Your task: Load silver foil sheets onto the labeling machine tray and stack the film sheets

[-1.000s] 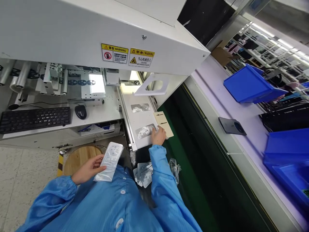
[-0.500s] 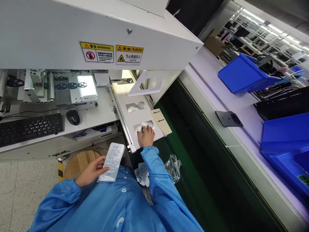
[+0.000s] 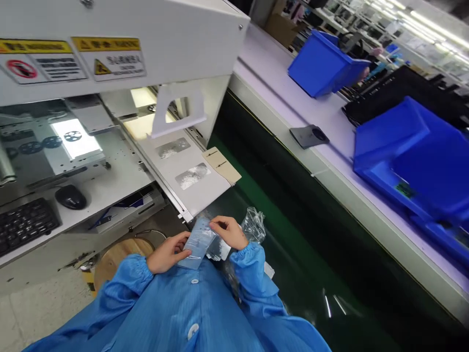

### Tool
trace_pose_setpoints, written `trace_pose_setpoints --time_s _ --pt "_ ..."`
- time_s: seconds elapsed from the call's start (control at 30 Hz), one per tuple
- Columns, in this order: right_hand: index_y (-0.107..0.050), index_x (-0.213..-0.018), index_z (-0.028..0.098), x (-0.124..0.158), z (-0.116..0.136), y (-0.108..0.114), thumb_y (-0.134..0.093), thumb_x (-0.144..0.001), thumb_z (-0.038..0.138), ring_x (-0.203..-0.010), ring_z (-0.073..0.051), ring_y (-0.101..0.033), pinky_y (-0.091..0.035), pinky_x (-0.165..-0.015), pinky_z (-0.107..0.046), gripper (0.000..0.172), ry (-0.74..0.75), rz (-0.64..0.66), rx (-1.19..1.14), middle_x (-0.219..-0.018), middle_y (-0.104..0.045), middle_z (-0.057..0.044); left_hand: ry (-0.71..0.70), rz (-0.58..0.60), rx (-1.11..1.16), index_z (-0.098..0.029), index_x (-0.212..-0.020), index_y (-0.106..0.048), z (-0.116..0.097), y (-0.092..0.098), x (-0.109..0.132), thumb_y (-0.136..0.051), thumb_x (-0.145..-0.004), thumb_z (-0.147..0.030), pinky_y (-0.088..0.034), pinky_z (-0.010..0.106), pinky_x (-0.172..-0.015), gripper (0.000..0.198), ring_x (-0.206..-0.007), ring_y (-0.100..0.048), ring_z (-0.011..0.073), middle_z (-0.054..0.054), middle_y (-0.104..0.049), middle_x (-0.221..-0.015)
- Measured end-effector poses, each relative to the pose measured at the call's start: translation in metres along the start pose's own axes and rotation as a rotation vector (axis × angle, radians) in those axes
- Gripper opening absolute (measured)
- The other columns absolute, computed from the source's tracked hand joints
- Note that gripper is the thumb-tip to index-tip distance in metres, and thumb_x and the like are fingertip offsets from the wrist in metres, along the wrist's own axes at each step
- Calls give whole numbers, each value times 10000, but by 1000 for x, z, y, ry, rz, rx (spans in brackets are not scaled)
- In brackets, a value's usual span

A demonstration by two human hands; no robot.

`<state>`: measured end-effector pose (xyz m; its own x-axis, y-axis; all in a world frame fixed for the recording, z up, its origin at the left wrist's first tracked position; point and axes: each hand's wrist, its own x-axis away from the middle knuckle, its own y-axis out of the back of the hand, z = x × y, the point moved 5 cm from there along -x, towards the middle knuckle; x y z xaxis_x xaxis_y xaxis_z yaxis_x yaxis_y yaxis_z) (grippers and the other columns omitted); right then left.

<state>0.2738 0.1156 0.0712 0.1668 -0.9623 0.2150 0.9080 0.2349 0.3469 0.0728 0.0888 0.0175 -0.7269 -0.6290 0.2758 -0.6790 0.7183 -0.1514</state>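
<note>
Silver foil packet (image 3: 198, 243) sits pinched in the curled fingers of the left hand (image 3: 168, 253) and the right hand (image 3: 227, 232), just above a blue smock (image 3: 183, 303), below a pale machine tray (image 3: 216, 186), with a crumpled clear bag (image 3: 253, 226) beside the right hand.

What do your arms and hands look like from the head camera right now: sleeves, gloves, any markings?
Both arms are in the long blue sleeves of a blue work coat, gathered at the wrists into elastic cuffs. The left hand and right hand are bare, without gloves. No cables or markings show on the sleeves.
</note>
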Motion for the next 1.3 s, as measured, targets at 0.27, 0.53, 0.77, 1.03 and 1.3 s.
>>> trace_pose_setpoints --time_s 0.27,0.53,0.77,1.03,1.3 --pt "-761 -841 165 66 -57 41 -715 -747 524 -725 -187 -637 -496 -680 -289 374 -206 -266 -318 -798 -723 -49 81 283 -215 -179 -1122 -580 12 -35 -29 -660 -814 -426 -470 250 -640 402 -713 -597 158 27 -664 -865" --pt "-714 -863 151 82 -156 81 -536 -886 371 -661 -178 -618 -482 -644 -272 284 -483 -829 49 -709 -684 -46 332 100 -73 -156 -996 -589 64 -6 -9 -812 -621 -481 -518 293 -704 544 -751 -656 191 56 -699 -853" --pt "-693 -1102 159 74 -171 59 -613 -855 287 -1088 -269 -570 -397 -1011 -399 289 -459 -820 198 -1091 -665 -129 377 -7 -16 -168 -1012 -580 61 -9 3 -844 -571 -511 -542 346 -797 618 -849 -689 237 75 -724 -902" --pt "-567 -1261 202 190 -176 -69 -651 -801 448 -881 -198 -671 -549 -773 -327 529 -319 -662 -489 -1054 -684 -75 230 394 -352 -172 -978 -576 67 -137 -47 -721 -723 -399 -508 258 -622 371 -655 -640 153 11 -670 -792" --pt "-623 -1153 150 421 -250 -110 -581 -797 439 -833 -310 -662 -500 -699 -420 461 -1177 -1189 -181 -864 -677 -135 307 282 -696 -164 -949 -566 140 -272 -120 -650 -833 -385 -491 340 -817 263 -878 -667 250 100 -699 -889"
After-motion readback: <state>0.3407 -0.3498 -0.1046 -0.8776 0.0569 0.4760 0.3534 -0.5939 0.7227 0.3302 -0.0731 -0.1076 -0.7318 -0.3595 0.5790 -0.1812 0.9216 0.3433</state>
